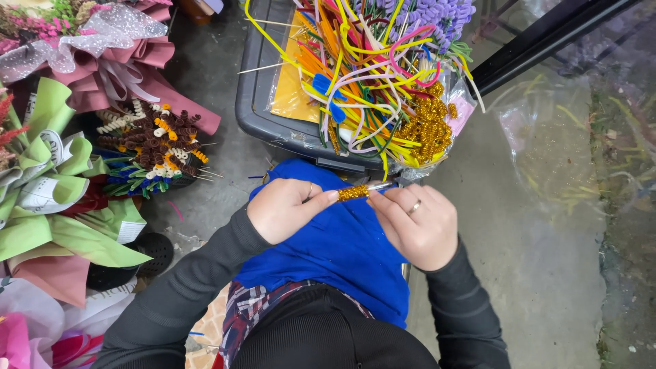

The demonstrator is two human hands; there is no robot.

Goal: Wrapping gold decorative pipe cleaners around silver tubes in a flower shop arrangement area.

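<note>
Frame centre: left hand [283, 208] and right hand [417, 225] pinching, winding gold pipe cleaner [353, 193] onto clear rod [380, 185]; short coil formed, rod tip bare.

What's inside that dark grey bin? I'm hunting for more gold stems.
The grey bin holds a heap of colourful pipe cleaners, gold glittery coils and an orange sheet. The heap hides its bottom.

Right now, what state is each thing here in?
Left hand: pinching the gold coil.
Right hand: gripping the stick's other end.
Gold coil: wound tightly round a thin stick.
Grey bin: open, heaped with loose coloured pipe cleaners.
Bouquet: finished spirals, lying on the floor.
Blue cloth: spread over the lap.
</note>
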